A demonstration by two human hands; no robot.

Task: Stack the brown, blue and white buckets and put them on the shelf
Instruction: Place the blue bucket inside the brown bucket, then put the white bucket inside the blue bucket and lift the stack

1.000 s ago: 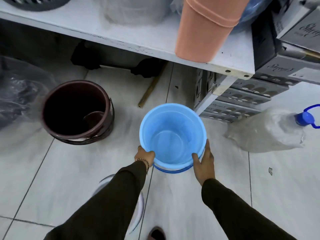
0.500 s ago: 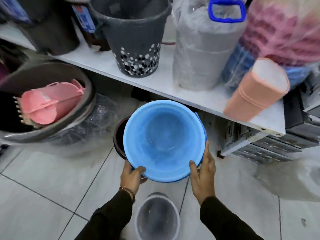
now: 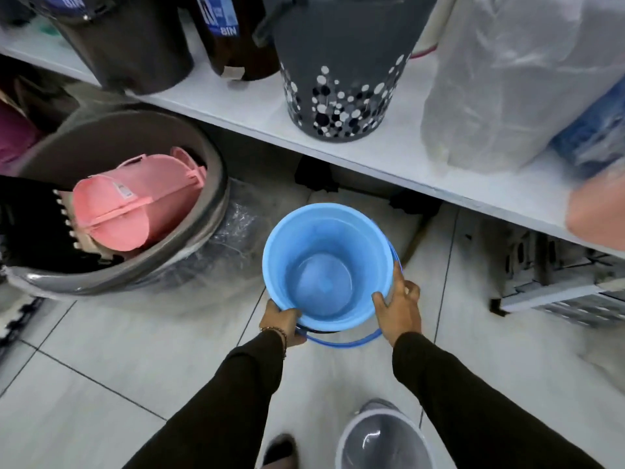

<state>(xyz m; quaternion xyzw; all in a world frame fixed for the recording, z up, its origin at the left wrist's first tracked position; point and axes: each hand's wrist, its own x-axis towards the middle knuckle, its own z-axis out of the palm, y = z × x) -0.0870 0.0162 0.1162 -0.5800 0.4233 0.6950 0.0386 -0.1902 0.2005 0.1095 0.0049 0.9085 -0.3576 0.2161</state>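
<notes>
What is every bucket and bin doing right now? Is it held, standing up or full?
blue bucket: upright, empty, held at the rim by both hands
left hand: gripping the near rim
right hand: gripping the right rim
white bucket: upright on the floor, empty
dotted grey bin: standing on the shelf
big grey tub: tilted, pink items inside
</notes>
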